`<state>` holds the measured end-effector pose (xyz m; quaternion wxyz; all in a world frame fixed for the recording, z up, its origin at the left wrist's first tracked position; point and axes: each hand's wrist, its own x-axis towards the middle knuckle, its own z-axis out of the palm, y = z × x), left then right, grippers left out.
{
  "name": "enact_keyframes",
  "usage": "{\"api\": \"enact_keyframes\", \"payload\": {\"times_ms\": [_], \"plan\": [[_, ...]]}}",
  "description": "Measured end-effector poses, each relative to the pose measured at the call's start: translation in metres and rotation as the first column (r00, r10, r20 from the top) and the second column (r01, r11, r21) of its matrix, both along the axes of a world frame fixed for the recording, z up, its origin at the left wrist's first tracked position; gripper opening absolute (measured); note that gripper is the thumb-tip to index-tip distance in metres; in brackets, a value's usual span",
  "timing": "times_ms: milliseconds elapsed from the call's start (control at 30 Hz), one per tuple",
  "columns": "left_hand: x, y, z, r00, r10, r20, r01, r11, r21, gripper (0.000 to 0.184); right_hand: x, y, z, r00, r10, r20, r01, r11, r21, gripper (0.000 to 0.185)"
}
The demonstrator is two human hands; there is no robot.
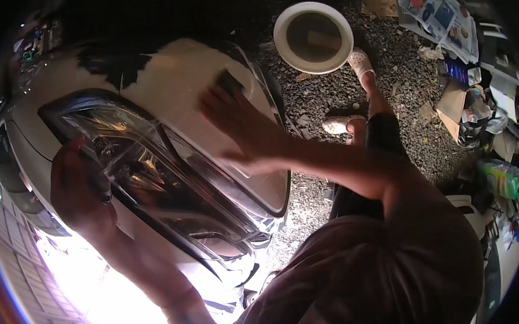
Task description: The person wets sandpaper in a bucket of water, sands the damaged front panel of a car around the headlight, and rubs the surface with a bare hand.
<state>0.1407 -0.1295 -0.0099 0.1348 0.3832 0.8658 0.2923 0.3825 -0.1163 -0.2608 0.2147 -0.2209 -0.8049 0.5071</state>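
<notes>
My right hand (235,119) lies across a pale car body panel (179,70), fingers pressing a dark piece of sandpaper (229,82) against it. Much of the sandpaper is hidden under the hand. At the left, my left hand (82,191) is curled in front of the car's lamp (148,162). Something dark and glossy shows at its fingers, too shadowed to name. Clear plastic film seems to cover the lamp. A dark, ragged-edged patch (115,66) marks the panel's far side.
A round white basin (282,31) of murky water stands on gravel (310,97), with a pale block-shaped thing in it. My feet in light clogs (336,125) are beside it. Newspapers (443,25), cardboard (452,107) and plastic bags (502,177) pile up at the right. Glare fills the lower left.
</notes>
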Motion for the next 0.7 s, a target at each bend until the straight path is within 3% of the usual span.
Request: {"api": "enact_keyframes", "payload": {"times_ms": [33, 133, 167, 200, 233, 300, 333, 367, 433, 533, 567, 633, 700], "plan": [[-0.004, -0.001, 0.0, 0.999, -0.041, 0.021, 0.04, 0.999, 0.034, 0.028, -0.027, 0.029, -0.006, 0.996, -0.067, -0.052, 0.07, 0.996, 0.059, 0.098], [0.001, 0.004, 0.004, 0.987, 0.007, 0.158, 0.004, 0.998, -0.066, 0.026, -0.071, 0.074, -0.005, 0.979, -0.146, -0.143, 0.136, 0.988, -0.079, 0.092], [0.005, 0.01, 0.005, 0.825, -0.445, -0.349, 0.401, 0.895, -0.194, 0.025, -0.061, 0.067, -0.002, 0.981, -0.138, -0.134, 0.123, 0.986, -0.113, 0.092], [0.004, 0.014, 0.004, 0.579, -0.624, -0.525, 0.534, 0.776, -0.335, 0.025, -0.048, 0.063, 0.003, 0.984, -0.126, -0.127, 0.109, 0.985, -0.132, 0.092], [0.004, 0.017, 0.002, 0.259, -0.698, -0.667, 0.6, 0.658, -0.455, 0.024, -0.03, 0.033, -0.009, 0.99, -0.11, -0.083, 0.106, 0.993, -0.056, 0.093], [-0.007, 0.008, 0.001, 0.345, -0.678, -0.649, 0.605, 0.689, -0.399, 0.025, 0.025, -0.016, -0.013, 0.996, 0.085, 0.009, -0.085, 0.994, -0.075, 0.103], [-0.01, 0.003, 0.001, 0.373, -0.675, -0.636, 0.604, 0.697, -0.386, 0.025, 0.04, -0.039, -0.021, 0.996, 0.09, -0.026, -0.093, 0.983, -0.158, 0.103], [-0.008, -0.002, 0.0, 0.752, -0.494, -0.436, 0.465, 0.867, -0.179, 0.024, 0.036, -0.033, -0.021, 0.995, 0.096, -0.028, -0.1, 0.982, -0.161, 0.103], [-0.004, -0.003, -0.005, 0.965, -0.233, -0.118, 0.229, 0.972, -0.048, 0.024, 0.016, -0.005, -0.014, 0.999, 0.045, -0.005, -0.045, 0.993, -0.107, 0.101], [0.0, 0.003, -0.008, 0.919, -0.295, -0.262, 0.273, 0.955, -0.116, 0.024, -0.066, 0.075, -0.016, 0.982, -0.13, -0.134, 0.117, 0.988, -0.098, 0.095], [-0.002, 0.003, -0.006, 0.939, -0.269, -0.216, 0.252, 0.962, -0.103, 0.025, -0.07, 0.085, -0.017, 0.981, -0.136, -0.137, 0.123, 0.987, -0.106, 0.095], [-0.007, 0.002, -0.003, 0.954, -0.252, -0.159, 0.239, 0.966, -0.098, 0.025, -0.069, 0.096, -0.016, 0.973, -0.116, -0.197, 0.037, 0.931, -0.364, 0.093], [-0.01, 0.003, -0.006, 0.867, -0.382, -0.319, 0.366, 0.924, -0.11, 0.026, -0.02, 0.045, -0.015, 0.983, -0.156, -0.1, 0.119, 0.944, -0.308, 0.091]]}}
